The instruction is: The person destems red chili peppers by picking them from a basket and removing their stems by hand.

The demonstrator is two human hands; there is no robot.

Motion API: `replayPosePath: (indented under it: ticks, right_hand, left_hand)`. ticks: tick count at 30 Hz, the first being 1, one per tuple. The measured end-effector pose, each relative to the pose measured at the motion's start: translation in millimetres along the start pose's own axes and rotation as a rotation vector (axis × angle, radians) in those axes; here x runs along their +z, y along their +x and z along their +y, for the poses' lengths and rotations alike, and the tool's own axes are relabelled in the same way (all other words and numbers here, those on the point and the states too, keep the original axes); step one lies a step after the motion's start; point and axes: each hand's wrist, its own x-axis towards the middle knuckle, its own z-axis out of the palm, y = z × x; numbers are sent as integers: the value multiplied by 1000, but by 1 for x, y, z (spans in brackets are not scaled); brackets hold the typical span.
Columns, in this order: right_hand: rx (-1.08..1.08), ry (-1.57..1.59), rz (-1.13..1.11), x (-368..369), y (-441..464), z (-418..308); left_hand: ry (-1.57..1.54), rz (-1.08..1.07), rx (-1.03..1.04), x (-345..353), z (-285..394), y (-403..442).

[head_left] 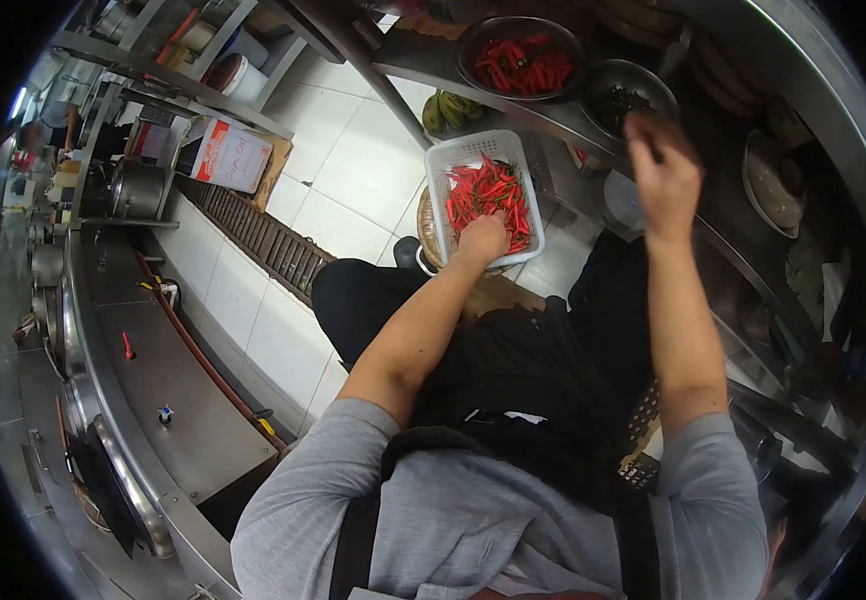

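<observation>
A white plastic basket (436, 190) of red chili peppers (483, 188) sits in front of my knees. My left hand (483, 240) reaches into its near side, fingers curled down on the chilies, the fingertips partly hidden. Up to the right, my right hand (667, 175) is raised at the near edge of a metal bowl (665, 88) holding small green pieces that look like stems. Motion smears its fingers, so what they hold cannot be made out. Beside that bowl stands another metal bowl (465, 60) filled with red chilies.
Green bananas (448, 112) lie behind the basket. A steel shelf (413, 70) runs along the right, with a lidded dish (773, 185) on it. To the left are a floor drain grate (253, 235), an oil tin (233, 155) and a steel counter (173, 400).
</observation>
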Motion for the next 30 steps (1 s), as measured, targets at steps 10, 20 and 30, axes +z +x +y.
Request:
replayPosePath:
  ticks: [10,20,30]
  right_hand:
    - [332,66,-607,33,-61,8]
    - [209,71,-681,43,-79,4]
    - [475,233,-786,58,-91,-5]
  left_hand:
    - [69,107,22,2,-14,1]
    - [-1376,63,-208,-78,-2,-10]
    - [-1573,9,4,-89,48,-35]
